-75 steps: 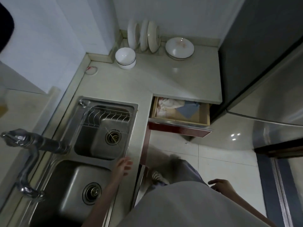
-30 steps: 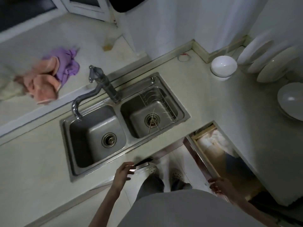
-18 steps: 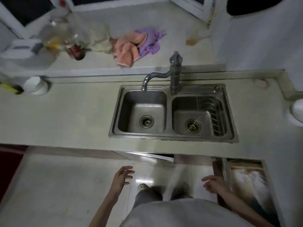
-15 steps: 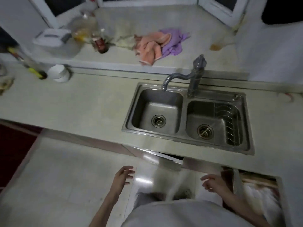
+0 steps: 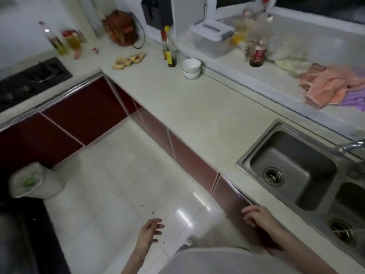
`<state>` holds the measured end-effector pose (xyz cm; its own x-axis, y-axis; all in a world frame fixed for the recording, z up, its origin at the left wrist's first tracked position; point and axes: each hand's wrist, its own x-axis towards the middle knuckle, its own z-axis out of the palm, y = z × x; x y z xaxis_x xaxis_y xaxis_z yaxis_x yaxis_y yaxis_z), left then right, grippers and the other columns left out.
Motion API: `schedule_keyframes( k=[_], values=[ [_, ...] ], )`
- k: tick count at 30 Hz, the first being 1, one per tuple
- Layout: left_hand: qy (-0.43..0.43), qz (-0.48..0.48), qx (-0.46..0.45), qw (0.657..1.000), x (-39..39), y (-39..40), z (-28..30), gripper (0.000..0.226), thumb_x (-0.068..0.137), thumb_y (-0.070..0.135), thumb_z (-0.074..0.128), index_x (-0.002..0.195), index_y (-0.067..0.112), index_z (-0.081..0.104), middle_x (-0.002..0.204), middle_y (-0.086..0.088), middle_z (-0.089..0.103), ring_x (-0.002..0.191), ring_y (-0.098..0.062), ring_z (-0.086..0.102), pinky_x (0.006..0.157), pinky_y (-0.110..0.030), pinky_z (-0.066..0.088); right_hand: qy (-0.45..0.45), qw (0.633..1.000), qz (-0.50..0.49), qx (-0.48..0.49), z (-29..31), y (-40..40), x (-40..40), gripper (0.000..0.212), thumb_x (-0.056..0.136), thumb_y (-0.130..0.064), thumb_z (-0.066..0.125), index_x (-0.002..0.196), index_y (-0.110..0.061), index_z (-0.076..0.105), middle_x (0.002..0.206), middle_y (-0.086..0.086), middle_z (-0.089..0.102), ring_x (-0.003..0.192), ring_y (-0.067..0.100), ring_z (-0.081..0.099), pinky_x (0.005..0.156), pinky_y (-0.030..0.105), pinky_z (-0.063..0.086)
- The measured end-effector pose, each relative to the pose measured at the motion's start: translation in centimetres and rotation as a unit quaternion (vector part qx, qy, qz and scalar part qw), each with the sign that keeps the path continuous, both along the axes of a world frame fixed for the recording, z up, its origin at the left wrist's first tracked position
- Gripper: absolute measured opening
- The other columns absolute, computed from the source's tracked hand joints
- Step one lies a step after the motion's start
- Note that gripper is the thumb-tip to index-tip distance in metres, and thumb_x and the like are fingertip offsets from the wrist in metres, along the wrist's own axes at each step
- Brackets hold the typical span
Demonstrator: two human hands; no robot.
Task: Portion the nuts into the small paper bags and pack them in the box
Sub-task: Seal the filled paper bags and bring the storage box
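1. Head view, looking down on an L-shaped kitchen counter (image 5: pixel 207 115) with dark red cabinet fronts (image 5: pixel 87 113) and a pale tiled floor (image 5: pixel 118 184).
2. Both hands hang free over the floor, likely because the person is walking along the counter with nothing to carry.
3. Her left hand (image 5: pixel 150 232) is released, fingers loosely spread, grasping nothing.
4. Her right hand (image 5: pixel 256 215) is also released and empty, fingers relaxed, just beside the counter's front edge near the sink (image 5: pixel 292 171).
5. No nuts, small paper bags or packing box can be made out anywhere in view, so the task's things are out of sight and portioning has apparently not begun.
6. Along the counter's back edge stand stacked white bowls (image 5: pixel 191 68), a dark sauce bottle (image 5: pixel 169 50) and some flat, pale brown pieces of food (image 5: pixel 129 60), too blurred to identify.
7. In the far corner sits a brown clay pot (image 5: pixel 121 26); oil bottles (image 5: pixel 63 41) stand by the black stove (image 5: pixel 29 80) at the left.
8. On the raised ledge behind are a lidded plastic container (image 5: pixel 211 36), a red-labelled jar (image 5: pixel 256 56) and pink and purple cloths (image 5: pixel 333 89).
9. A small bin (image 5: pixel 35 180) with a pale liner stands on the floor at the left, beside the walking path.
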<state>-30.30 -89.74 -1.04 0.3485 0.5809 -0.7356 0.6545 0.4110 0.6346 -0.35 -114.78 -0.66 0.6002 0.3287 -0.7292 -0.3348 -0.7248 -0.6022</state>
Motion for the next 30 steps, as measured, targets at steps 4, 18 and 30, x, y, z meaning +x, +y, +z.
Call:
schedule_keyframes(
  k=[4,18,30],
  values=[
    [0.009,0.058,-0.017,0.998,-3.3,2.8,-0.5,0.025,0.098,0.001,0.041,0.097,0.011,0.064,0.086,-0.007,0.07,0.068,-0.02,0.057,0.058,-0.025,0.034,-0.026,0.997,0.072,0.016,1.1,8.0,1.0,0.029,0.08,0.011,0.05,0.079,-0.008,0.071,0.063,0.014,0.067,0.053,0.019,0.056,0.049,0.022,0.042],
    [0.01,0.062,0.0,0.998,2.5,17.5,-1.5,0.023,0.099,0.007,0.044,0.101,0.014,0.066,0.093,-0.005,0.071,0.077,-0.019,0.062,0.065,-0.029,0.043,-0.007,0.994,0.079,-0.072,-2.1,16.8,3.7,0.032,0.079,0.014,0.05,0.081,-0.006,0.075,0.076,0.008,0.073,0.061,0.011,0.062,0.053,0.018,0.047],
    [0.043,0.009,0.017,0.999,13.2,35.5,1.0,0.024,0.099,0.007,0.042,0.099,0.016,0.065,0.092,-0.003,0.071,0.077,-0.018,0.061,0.065,-0.029,0.043,0.077,0.991,-0.005,-0.107,-2.3,28.0,11.0,0.022,0.082,0.01,0.05,0.095,0.007,0.067,0.069,0.018,0.064,0.059,0.025,0.055,0.06,0.029,0.042]
  ],
)
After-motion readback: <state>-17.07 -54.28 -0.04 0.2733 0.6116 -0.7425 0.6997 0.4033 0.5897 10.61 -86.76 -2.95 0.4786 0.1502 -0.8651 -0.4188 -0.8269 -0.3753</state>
